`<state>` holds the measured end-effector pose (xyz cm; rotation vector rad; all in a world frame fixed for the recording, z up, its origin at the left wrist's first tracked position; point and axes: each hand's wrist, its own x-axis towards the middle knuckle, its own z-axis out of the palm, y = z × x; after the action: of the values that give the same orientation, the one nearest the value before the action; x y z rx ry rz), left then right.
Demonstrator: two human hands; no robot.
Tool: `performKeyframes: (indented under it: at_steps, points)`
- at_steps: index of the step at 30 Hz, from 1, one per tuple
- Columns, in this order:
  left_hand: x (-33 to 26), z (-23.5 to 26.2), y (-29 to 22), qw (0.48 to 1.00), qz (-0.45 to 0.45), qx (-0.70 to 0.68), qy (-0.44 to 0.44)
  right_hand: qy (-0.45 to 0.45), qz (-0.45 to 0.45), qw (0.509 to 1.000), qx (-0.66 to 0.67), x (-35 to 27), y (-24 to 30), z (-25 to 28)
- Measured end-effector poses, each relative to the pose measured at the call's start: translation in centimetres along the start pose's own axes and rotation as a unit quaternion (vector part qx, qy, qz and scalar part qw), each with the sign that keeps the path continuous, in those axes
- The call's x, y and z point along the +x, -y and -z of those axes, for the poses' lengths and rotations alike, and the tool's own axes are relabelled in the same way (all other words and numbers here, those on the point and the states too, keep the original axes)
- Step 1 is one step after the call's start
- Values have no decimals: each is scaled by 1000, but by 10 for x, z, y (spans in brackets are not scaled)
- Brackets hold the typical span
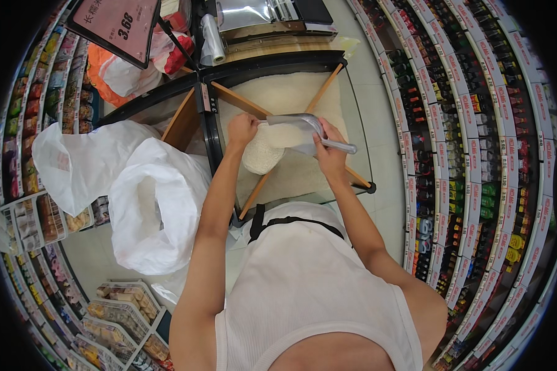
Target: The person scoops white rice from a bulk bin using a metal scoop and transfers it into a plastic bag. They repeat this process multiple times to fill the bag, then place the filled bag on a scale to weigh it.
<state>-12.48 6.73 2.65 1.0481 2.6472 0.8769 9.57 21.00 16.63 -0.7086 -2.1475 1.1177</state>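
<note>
My right hand (332, 148) is closed around a grey scoop (307, 147) near its handle. White rice lies in the scoop, which tips toward a clear plastic bag (263, 158). Rice bulges in the lower part of that bag. At the bag's upper left edge, my left hand (242, 128) is closed in a pinch on it. Both hands are above a glass-sided bin (357, 111) with crossed wooden dividers (326, 86), and pale grain (284, 89) fills its compartments. The scoop's far end meets the bag's mouth, and part of the mouth is hidden.
Left of my arm stands an open white sack (127, 229), with another white bag (65, 167) behind it. A price sign (114, 28) rises at the far left near a plastic bag roll (213, 38). Bottle shelves (476, 154) line the right; wire baskets (120, 315) sit lower left.
</note>
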Motion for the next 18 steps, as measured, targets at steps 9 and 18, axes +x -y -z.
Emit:
performKeyframes:
  at_steps: [9, 18]
  points:
    - [-3, 5, -7, 1000, -21, -14, -10, -26, -20, 999, -14, -20, -13, 44]
    - [-12, 2, -13, 1000, -1, -16, -15, -55, -59, 991, -106, -30, -52, 111]
